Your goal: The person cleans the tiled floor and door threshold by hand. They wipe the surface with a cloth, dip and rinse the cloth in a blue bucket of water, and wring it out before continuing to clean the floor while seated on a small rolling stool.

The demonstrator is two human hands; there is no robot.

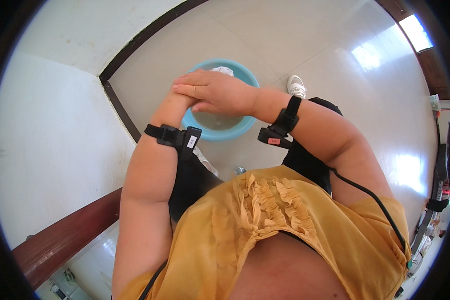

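My right hand (219,92) lies across my left hand (189,100), its fingers curled over the back of it near the wrist. Most of my left hand is hidden beneath, so its fingers cannot be made out. Both hands are above a round light-blue plastic basin (228,135) on the floor. Cloudy-looking water (219,122) shows in the basin below my hands. At its far side a piece of white cloth (224,70) shows past my right hand. Each forearm wears a black strap with a small black device, the left one (189,142) and the right one (279,133).
Pale floor tiles (247,33) surround the basin. A white wall (60,101) with dark skirting (122,108) runs along the left. White shoes stand near the basin, one at the right (296,87). A small shiny object (240,170) is close to my body. Reddish-brown wood (71,228) crosses the lower left.
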